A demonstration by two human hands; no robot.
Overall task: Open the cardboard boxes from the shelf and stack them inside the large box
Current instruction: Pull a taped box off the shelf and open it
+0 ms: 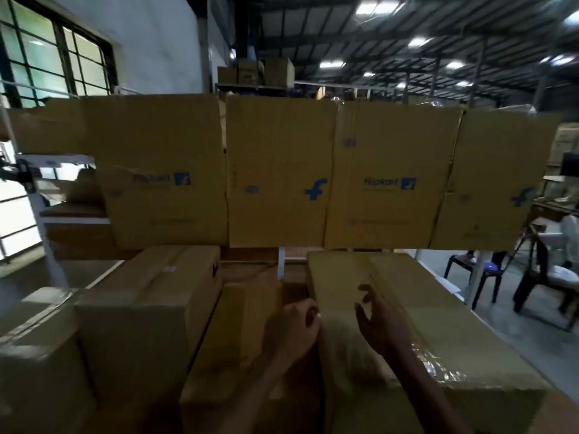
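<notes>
Long brown taped cardboard box (470, 324), lower right: sealed. Our left hand (291, 327) curls at its left edge, grip unclear; our right hand (376, 321) hovers over its top, fingers spread. We judge opening barely begun; all stacking remains.

4 brown cardboard panels (282, 170) stand in a far row. On the near right lies a long brown tape-sealed cardboard box (463, 346); the left hand (291, 327) curls at its left edge, the right hand (379, 321) hovers above it, fingers loosely bent
</notes>
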